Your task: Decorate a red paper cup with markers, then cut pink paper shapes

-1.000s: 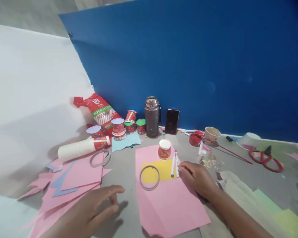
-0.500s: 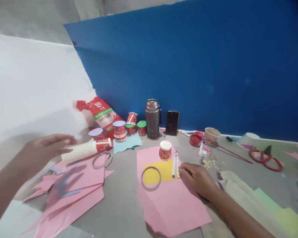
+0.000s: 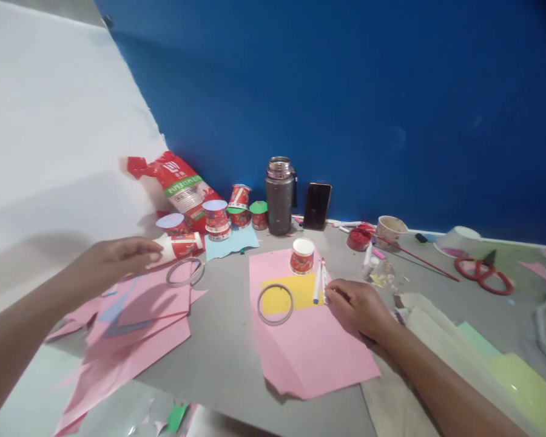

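Pink sheet [image 3: 318, 352] is lying near; right hand [image 3: 357, 306] is resting over its right edge, fingertips at the red-ended marker [image 3: 324, 284], can't tell if pinching. Blue-ended marker [image 3: 317, 284] is lying alongside: two markers total, long axes running near-far, blue end pointing near, red end far. Two rings [image 3: 275, 323]: one is overlapping yellow paper [image 3: 307, 291], one is lying near the stack. Left hand [image 3: 127, 258] is covering much of the one cup stack [image 3: 184, 245], fingers curling; grip unclear. Stack is lying at left, long axis running left-right, printed end pointing right. One cup [image 3: 302, 260] is standing beyond the paper. Versus half a second ago, left hand is sitting farther right along the stack.
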Demonstrator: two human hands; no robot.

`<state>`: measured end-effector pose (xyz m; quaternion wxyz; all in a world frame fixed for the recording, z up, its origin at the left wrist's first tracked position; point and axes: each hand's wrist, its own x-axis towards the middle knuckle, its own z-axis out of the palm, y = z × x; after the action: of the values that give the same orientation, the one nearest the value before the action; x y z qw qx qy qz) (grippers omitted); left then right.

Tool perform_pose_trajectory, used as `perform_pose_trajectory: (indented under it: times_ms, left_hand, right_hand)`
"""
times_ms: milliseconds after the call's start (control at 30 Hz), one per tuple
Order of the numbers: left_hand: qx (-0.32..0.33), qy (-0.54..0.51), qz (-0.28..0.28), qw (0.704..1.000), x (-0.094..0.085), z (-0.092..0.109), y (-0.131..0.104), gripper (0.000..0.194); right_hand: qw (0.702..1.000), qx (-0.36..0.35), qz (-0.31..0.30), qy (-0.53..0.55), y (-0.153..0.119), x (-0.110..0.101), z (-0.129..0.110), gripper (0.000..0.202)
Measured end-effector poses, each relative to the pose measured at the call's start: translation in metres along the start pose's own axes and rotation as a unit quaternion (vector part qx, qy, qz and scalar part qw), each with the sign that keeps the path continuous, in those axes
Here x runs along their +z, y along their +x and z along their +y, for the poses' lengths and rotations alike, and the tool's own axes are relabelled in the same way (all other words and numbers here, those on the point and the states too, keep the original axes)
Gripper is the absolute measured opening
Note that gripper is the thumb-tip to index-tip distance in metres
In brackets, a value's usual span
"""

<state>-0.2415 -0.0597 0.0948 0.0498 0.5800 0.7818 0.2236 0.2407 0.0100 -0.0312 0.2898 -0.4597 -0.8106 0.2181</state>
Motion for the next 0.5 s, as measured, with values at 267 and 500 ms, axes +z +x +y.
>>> perform_pose_trajectory:
  times_ms: [267, 500]
  left_hand:
    - [0.363, -0.094, -0.214, 0.902, 0.109, 0.102, -0.084, 0.04]
    - [0.369, -0.111, -0.263, 0.885, 0.137, 0.114, -0.104, 0.02]
  right_hand:
    - [0.996, 0.051, 0.069, -0.031, 0.01, -0.006, 0.008, 0.038]
    - [0.998, 0.034, 0.035, -0.049, 0.008, -0.013, -0.001, 0.012]
